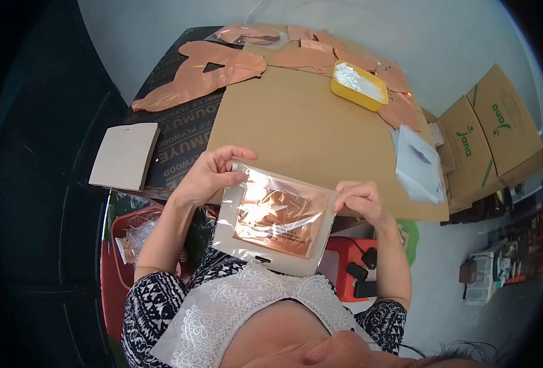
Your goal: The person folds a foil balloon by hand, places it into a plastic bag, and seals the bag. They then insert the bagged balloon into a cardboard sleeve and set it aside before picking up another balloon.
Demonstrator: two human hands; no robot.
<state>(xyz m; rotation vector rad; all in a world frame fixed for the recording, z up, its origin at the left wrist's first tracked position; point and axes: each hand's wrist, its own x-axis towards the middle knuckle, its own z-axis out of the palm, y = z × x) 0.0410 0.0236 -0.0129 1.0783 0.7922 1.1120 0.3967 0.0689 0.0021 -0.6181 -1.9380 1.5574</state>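
Observation:
A clear plastic packet (282,216) with a pale card backing and a folded, shiny copper-coloured sheet inside is held up near the chest, in front of the table edge. Its slotted end points toward the body. My left hand (213,175) pinches the far left corner between thumb and fingers, the index finger stretched out above. At the far right corner, my right hand (360,201) grips the edge with its fingers bent. Glare covers part of the sheet, and the print on it cannot be read.
Brown cardboard (308,135) covers the table. Copper-coloured cut pieces (204,73) lie along its back. A yellow tray (360,95) holds white bits. Plastic sleeves (417,164) lie at right, a stack of pale cards (124,156) at left. Cardboard boxes (492,126) stand beside the table.

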